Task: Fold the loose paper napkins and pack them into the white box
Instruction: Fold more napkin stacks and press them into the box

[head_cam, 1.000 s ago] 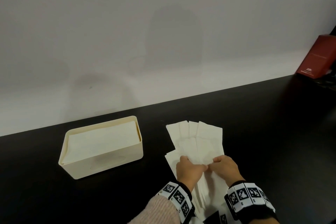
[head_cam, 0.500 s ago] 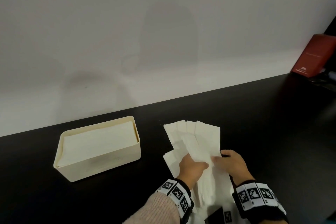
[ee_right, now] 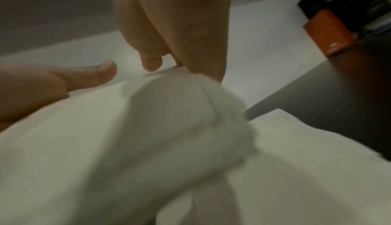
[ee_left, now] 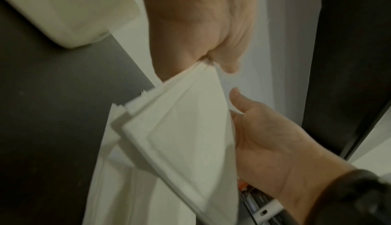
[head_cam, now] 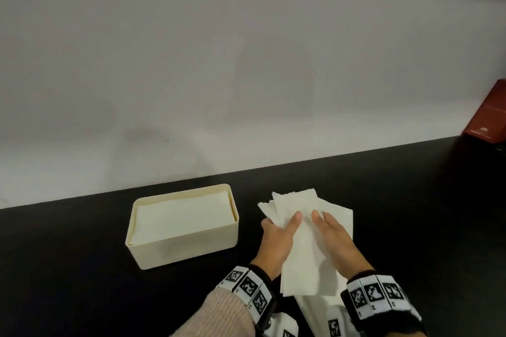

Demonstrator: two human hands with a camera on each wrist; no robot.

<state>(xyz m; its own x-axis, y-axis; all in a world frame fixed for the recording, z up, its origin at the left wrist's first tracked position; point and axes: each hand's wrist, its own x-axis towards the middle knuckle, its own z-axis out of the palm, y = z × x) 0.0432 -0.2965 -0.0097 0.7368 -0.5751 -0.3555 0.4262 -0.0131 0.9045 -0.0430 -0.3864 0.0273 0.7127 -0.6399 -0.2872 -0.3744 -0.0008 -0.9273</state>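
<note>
The napkins [head_cam: 304, 249], fanned flat on the table [head_cam: 82, 268] a second ago, have been gathered into a bundle and lifted. The left hand [head_cam: 276, 238] pinches the bundle's far end, thumb on top. The right hand [head_cam: 332, 238] lies along its right side with fingers straight, squaring it. More sheets lie beneath. The box [head_cam: 180, 247], already nearly full, stands just left. Next probably comes a fold, then packing.

Napkin stack [head_cam: 304, 249] hides both hands' fingers; red box [head_cam: 490, 115] cut off at right
</note>
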